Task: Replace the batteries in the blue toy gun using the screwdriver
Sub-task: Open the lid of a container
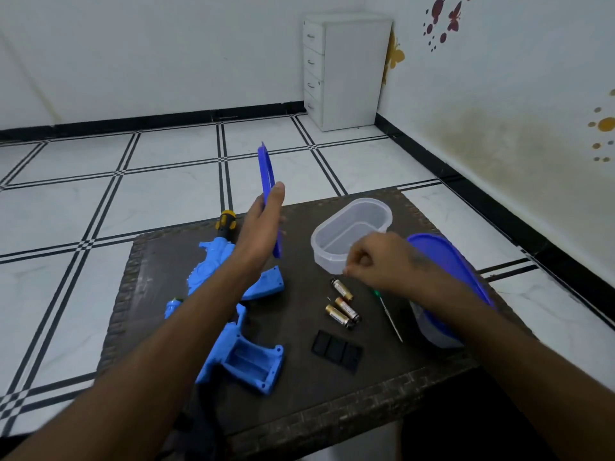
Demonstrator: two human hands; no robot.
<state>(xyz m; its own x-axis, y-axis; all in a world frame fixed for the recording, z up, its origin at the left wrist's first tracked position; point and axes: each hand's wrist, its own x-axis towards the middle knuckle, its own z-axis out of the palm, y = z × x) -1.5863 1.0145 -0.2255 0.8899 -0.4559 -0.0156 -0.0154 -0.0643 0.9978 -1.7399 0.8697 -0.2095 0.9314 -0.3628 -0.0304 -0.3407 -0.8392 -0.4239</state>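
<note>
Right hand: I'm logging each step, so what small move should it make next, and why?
Probably lower the right hand into the open clear container and release what its fingertips seem to pinch, too small to identify. It hovers at the container's near rim while the left hand holds the blue lid off; three batteries lie on the table.

Three batteries point(342, 304), one toy gun point(233, 314), one screwdriver point(387, 312), one black cover point(336, 350). Two containers point(349, 234), seemingly; two blue lids point(268, 181).
</note>
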